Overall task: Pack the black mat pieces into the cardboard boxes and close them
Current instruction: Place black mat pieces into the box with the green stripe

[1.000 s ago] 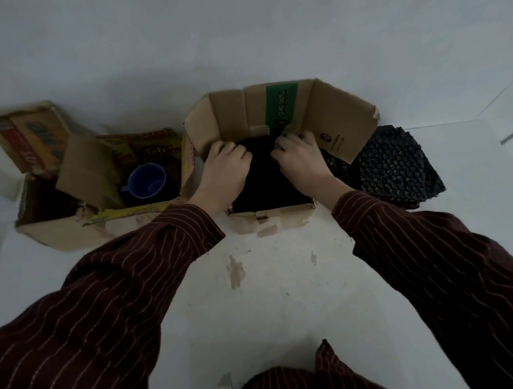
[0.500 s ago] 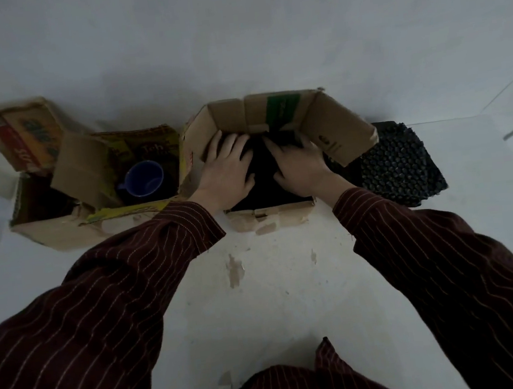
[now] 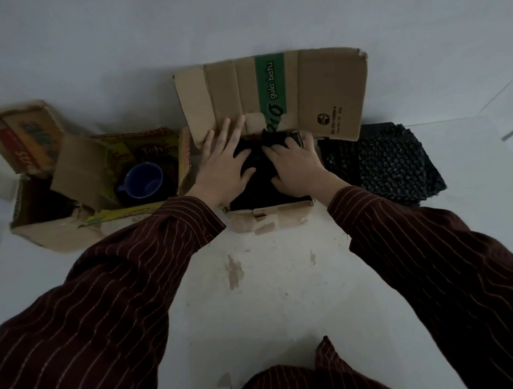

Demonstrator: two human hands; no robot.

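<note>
Flap (image 3: 301, 94) lifted, two hands (image 3: 224, 172) (image 3: 298, 166) pressing mat (image 3: 261, 192), one cup (image 3: 143, 184)

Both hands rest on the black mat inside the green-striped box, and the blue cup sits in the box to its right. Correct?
One slip: the blue cup sits in the printed box to the left of the green-striped box, not its right, as the head view shows. The left hand and right hand do rest on the black mat inside.

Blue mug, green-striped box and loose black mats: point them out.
blue mug (image 3: 144, 184), head view, inner bowl.
green-striped box (image 3: 330, 91), head view, raised far flap.
loose black mats (image 3: 394, 160), head view, bumpy top surface.
</note>
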